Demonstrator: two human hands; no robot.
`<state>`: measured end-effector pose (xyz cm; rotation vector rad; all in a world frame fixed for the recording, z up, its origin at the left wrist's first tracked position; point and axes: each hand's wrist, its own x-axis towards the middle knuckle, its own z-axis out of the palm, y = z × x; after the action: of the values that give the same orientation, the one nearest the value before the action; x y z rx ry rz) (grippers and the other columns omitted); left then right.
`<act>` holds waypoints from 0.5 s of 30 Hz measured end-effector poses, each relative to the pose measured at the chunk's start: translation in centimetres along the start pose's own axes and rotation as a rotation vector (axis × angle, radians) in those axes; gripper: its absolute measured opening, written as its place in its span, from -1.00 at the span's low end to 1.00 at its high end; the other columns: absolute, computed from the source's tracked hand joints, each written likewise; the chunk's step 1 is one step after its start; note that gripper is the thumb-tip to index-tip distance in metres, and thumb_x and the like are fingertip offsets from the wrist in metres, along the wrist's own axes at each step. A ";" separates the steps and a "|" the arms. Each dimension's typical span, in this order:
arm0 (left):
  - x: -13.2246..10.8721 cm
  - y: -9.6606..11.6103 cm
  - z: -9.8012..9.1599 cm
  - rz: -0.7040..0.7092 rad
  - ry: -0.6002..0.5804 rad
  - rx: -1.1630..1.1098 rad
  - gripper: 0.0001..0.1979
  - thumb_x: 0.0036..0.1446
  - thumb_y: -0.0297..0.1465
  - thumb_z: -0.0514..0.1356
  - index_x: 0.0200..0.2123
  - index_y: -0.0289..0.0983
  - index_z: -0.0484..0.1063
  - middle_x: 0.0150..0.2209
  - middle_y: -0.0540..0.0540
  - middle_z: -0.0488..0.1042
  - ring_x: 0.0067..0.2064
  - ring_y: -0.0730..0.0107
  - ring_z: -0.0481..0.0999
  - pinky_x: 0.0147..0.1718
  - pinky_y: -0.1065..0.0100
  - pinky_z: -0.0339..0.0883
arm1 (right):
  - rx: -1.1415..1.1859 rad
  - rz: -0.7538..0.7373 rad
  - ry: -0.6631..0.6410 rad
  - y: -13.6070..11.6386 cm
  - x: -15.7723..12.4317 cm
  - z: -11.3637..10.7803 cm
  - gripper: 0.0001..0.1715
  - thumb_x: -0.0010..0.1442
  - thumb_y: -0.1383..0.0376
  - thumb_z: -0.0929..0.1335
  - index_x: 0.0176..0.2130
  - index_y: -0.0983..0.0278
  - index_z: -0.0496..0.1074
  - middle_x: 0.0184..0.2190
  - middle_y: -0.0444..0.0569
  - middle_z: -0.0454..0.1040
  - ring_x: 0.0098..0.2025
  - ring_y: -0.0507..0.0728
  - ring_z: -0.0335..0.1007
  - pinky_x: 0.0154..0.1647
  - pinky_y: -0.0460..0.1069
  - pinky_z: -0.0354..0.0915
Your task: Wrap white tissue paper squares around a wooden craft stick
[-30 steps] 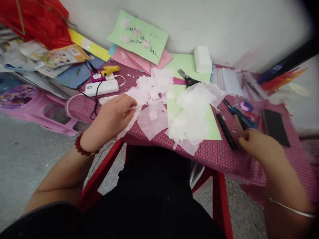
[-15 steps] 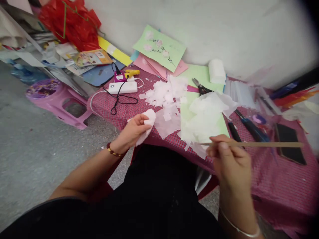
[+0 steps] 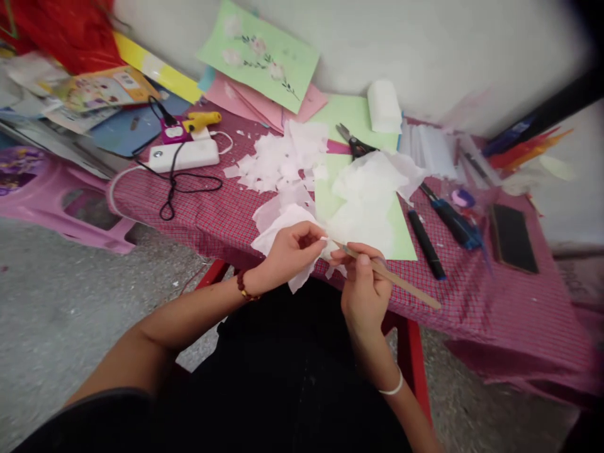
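Note:
My left hand [image 3: 295,253] pinches a thin sheet of white tissue paper [image 3: 272,234] near the table's front edge; a small white tip of it shows between thumb and forefinger. In my right hand [image 3: 365,286] is a slim, flat wooden stick [image 3: 409,289], held like a pen, its narrow end close to the left fingertips. Whether that end touches the paper I cannot tell. Beyond both hands lie more white tissue sheets [image 3: 365,207] on a green sheet [image 3: 401,236]. A heap of small torn white paper pieces [image 3: 271,160] spreads farther back.
Black-handled scissors [image 3: 359,148] and a white roll [image 3: 384,107] lie at the back. On the right are a black pen-like tool [image 3: 427,245], a blue-handled tool [image 3: 453,220] and a dark phone-like slab [image 3: 513,239]. A white power strip [image 3: 184,156] with cords lies left. A green card with painted flowers [image 3: 264,56] leans behind.
My two hands have come together: the left moved right with the tissue paper, the right moved left with the stick, now slanting down to the right. The view has shifted rightward.

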<state>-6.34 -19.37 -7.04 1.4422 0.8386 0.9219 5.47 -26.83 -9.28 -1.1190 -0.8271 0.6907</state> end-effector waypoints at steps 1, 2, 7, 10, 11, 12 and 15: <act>0.0 -0.5 0.5 -0.005 0.000 0.034 -0.94 0.04 -0.43 0.21 -0.40 -0.32 0.41 -0.45 -0.01 0.42 -0.40 0.51 0.36 -0.39 0.44 0.25 | -0.009 0.010 0.003 0.3 0.0 -0.4 -0.81 0.29 0.23 0.23 -0.20 0.19 0.41 -0.40 -0.10 0.50 -0.41 0.05 0.45 -0.31 0.03 0.39; 0.0 -1.0 0.8 -0.011 0.000 0.058 -0.94 0.03 -0.44 0.21 -0.39 -0.32 0.41 -0.45 -0.01 0.42 -0.41 0.51 0.36 -0.40 0.44 0.25 | -0.012 0.025 0.001 0.5 0.0 -0.7 -0.81 0.29 0.23 0.23 -0.20 0.18 0.41 -0.40 -0.11 0.50 -0.39 0.06 0.46 -0.31 0.03 0.39; 0.0 -1.8 1.0 -0.045 0.015 0.086 -0.90 0.02 -0.41 0.24 -0.43 -0.30 0.36 -0.47 0.02 0.38 -0.44 0.55 0.34 -0.43 0.47 0.24 | -0.004 0.037 0.009 0.9 -0.4 -1.2 -0.86 0.27 0.29 0.26 -0.21 0.16 0.41 -0.36 -0.11 0.48 -0.26 0.08 0.47 -0.13 0.09 0.38; -0.1 -1.1 1.0 -0.063 0.024 0.030 -0.86 0.02 -0.42 0.24 -0.46 -0.29 0.30 -0.51 0.06 0.33 -0.49 0.59 0.31 -0.49 0.48 0.22 | -0.043 0.036 -0.041 0.2 -0.6 -1.1 -0.83 0.28 0.30 0.24 -0.18 0.15 0.42 -0.28 -0.08 0.48 -0.17 0.11 0.46 -0.03 0.14 0.35; -0.3 -0.7 1.0 -0.071 0.019 0.006 -0.86 0.02 -0.43 0.24 -0.45 -0.29 0.29 -0.52 0.06 0.33 -0.51 0.59 0.31 -0.50 0.48 0.22 | -0.068 0.029 -0.065 -0.1 -0.6 -1.0 -0.82 0.29 0.30 0.24 -0.17 0.15 0.42 -0.25 -0.06 0.48 -0.15 0.12 0.46 -0.01 0.15 0.35; -0.4 -0.4 1.0 -0.084 0.007 -0.016 -0.87 0.02 -0.43 0.23 -0.45 -0.29 0.30 -0.53 0.07 0.33 -0.53 0.59 0.32 -0.52 0.48 0.23 | -0.098 0.015 -0.086 -0.4 -0.5 -0.9 -0.81 0.29 0.31 0.23 -0.17 0.16 0.42 -0.24 -0.05 0.48 -0.14 0.12 0.45 -0.01 0.15 0.35; -0.8 0.6 0.7 -0.120 -0.052 -0.068 -0.93 0.04 -0.44 0.20 -0.42 -0.30 0.33 -0.56 0.05 0.37 -0.54 0.55 0.38 -0.51 0.45 0.28 | -0.202 -0.034 -0.110 -1.1 -0.2 -0.7 -0.83 0.24 0.36 0.27 -0.22 0.17 0.45 -0.25 -0.07 0.46 -0.16 0.11 0.44 -0.06 0.10 0.36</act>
<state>-6.05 -20.44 -6.51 1.3370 0.8380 0.8121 6.02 -27.63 -8.45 -1.2535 -1.0251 0.6553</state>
